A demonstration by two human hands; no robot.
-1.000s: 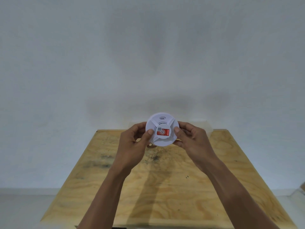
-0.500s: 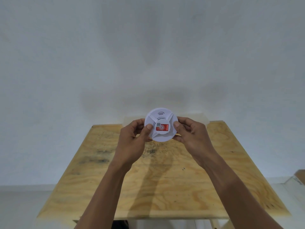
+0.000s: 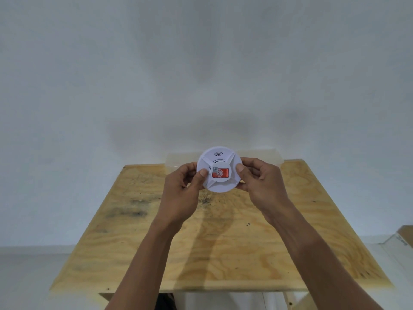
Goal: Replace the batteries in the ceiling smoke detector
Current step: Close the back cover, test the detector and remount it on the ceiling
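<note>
Left hand (image 3: 181,193) and right hand (image 3: 261,186) — fingers curled closed on opposite edges of a round white smoke detector (image 3: 220,170), thumbs on its face beside a red label (image 3: 220,173) — hold it in the air above the far half of a plywood table (image 3: 134,231). Behind stands a plain white wall (image 3: 201,74); a clear plastic box (image 3: 271,156) sits at the table's far edge, partly hidden by the detector, and a cardboard box (image 3: 405,233) shows at right.

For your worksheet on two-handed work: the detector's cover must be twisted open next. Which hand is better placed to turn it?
Probably the right hand: its thumb rests on the smoke detector face while its fingers wrap the rim. The left hand grips the opposite edge, suited to steadying it.
</note>
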